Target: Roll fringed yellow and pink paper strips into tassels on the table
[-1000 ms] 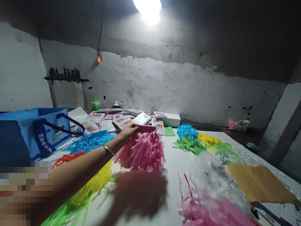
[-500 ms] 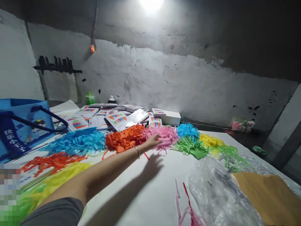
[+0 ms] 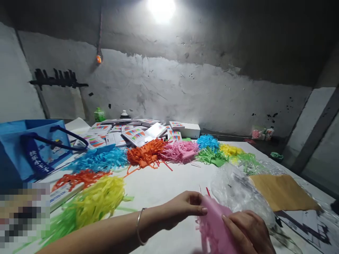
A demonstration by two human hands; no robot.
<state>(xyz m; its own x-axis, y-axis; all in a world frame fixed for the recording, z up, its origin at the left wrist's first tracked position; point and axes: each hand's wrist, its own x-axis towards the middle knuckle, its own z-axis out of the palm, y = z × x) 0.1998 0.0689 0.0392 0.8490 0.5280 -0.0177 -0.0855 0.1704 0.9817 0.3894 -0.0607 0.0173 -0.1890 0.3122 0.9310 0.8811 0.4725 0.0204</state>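
Note:
My left hand [image 3: 186, 209], with a silver bangle at the wrist, pinches the upper left edge of a pink tissue paper tassel [image 3: 215, 222]. My right hand [image 3: 247, 231] grips the right side of the same pink sheet, thumb on top. Cut strips hang from its left side. A short red strip [image 3: 208, 191] lies just behind it. Farther back sits a pile of pink tassels [image 3: 180, 151], between orange tassels [image 3: 145, 153] and green ones [image 3: 213, 157].
Blue tassels [image 3: 102, 158] and yellow tassels [image 3: 103, 195] lie left, near a blue bag [image 3: 34, 148]. Printed packets [image 3: 135, 135] are heaped at the back by a white box [image 3: 191, 130]. Clear plastic [image 3: 238, 190] and a brown sheet [image 3: 283, 192] lie right.
My left hand has drawn back from the pink pile to the front and now holds a pink tassel. My right hand has come into view, gripping it too.

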